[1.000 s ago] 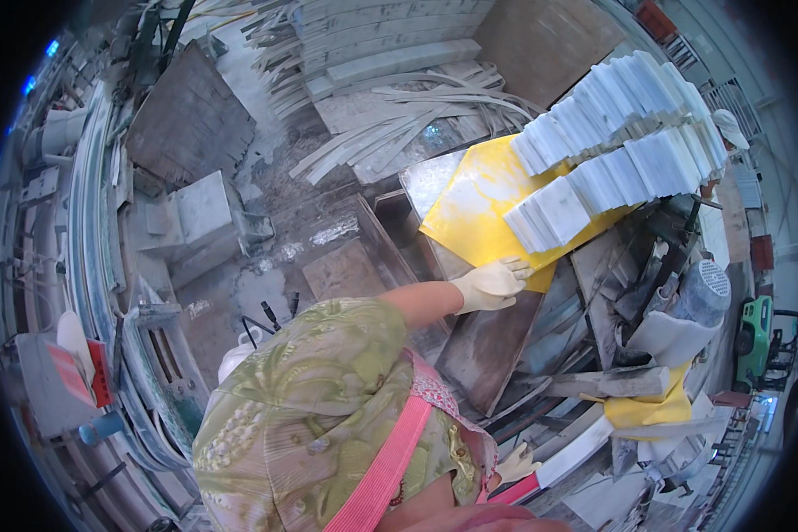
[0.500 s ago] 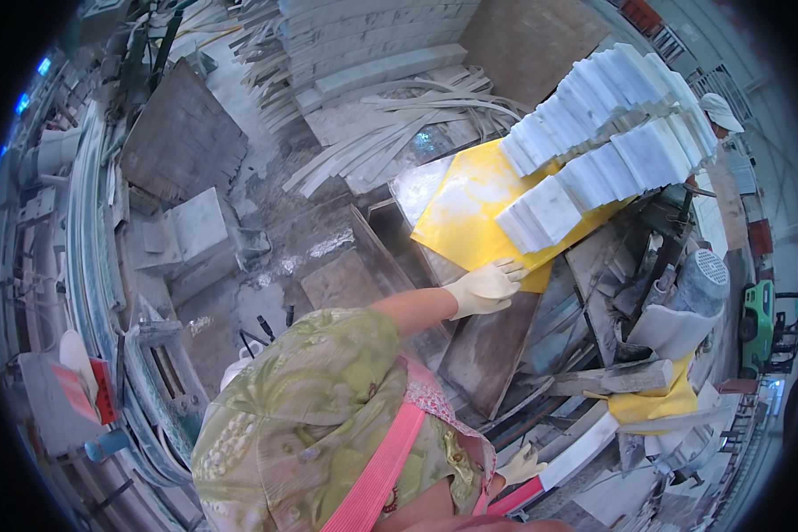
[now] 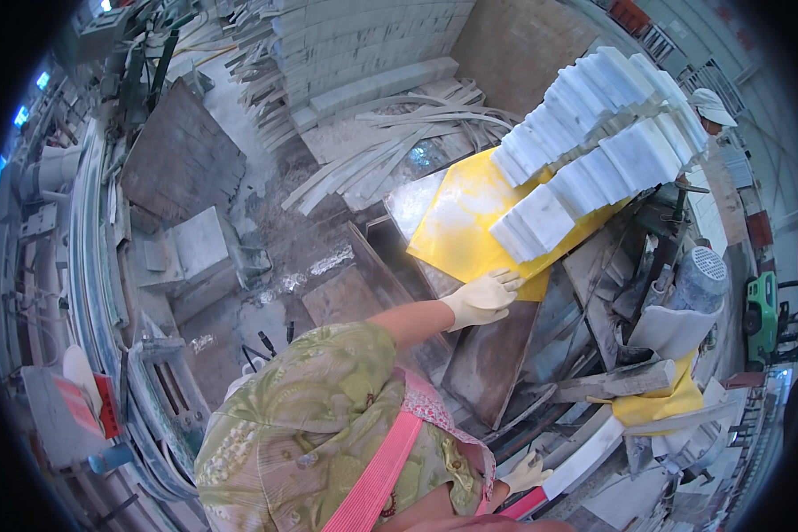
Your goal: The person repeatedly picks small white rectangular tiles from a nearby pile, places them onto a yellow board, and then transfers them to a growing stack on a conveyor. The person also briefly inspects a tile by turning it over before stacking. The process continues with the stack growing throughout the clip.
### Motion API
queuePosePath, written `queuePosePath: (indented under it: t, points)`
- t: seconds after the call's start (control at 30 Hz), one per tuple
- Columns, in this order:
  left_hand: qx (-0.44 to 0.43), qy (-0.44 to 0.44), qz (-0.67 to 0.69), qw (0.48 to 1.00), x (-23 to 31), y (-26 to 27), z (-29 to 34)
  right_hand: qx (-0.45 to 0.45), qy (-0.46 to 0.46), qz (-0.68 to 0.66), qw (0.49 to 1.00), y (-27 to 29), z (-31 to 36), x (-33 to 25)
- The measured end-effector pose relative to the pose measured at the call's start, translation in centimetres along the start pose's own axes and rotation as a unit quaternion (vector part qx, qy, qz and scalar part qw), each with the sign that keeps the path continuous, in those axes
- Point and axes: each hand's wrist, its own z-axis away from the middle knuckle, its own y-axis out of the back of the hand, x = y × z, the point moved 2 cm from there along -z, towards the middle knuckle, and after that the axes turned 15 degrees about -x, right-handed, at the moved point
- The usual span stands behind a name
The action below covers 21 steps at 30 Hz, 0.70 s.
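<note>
the person's left hand [image 3: 483,299], in a pale glove, lies flat with fingers stretched wide and together, palm down on the near edge of the yellow board [image 3: 465,226]. it grips nothing; it presses or rests on the board's rim. the board runs away from the hand, up and to the right, its long axis slanting toward the far right, and it carries two rows of white stone blocks [image 3: 594,151] stacked on edge just beyond the fingertips. so the load sits ahead of and to the right of this hand, close but not touching it.

the right hand [image 3: 525,474], also gloved, is low and well behind the left, near the person's hip, at the end of a white slab [image 3: 585,452]; whether it clasps the slab cannot be told. the left hand is plainly the nearer to the board. under the left wrist a dark stone panel [image 3: 492,355] leans down toward the person.
</note>
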Motion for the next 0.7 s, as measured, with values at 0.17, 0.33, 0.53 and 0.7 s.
queuePosePath:
  t: [0.17,0.33,0.53,0.7]
  points:
    - [0.001,-0.007,-0.006,1.0,-0.03,-0.03,0.0,-0.007,0.005,-0.019,1.0,0.26,0.11,-0.19]
    - [0.028,-0.006,-0.018,0.999,-0.09,-0.28,-0.02,-0.014,-0.016,-0.034,0.999,0.5,0.14,-0.57]
    - [0.0,-0.004,0.006,1.0,-0.33,-0.74,-0.09,-0.029,-0.007,-0.088,0.996,-0.07,-0.14,0.11]
    - [0.01,0.0,0.009,1.0,-0.25,-0.67,-0.02,-0.024,-0.007,-0.053,0.998,0.41,0.34,-0.28]
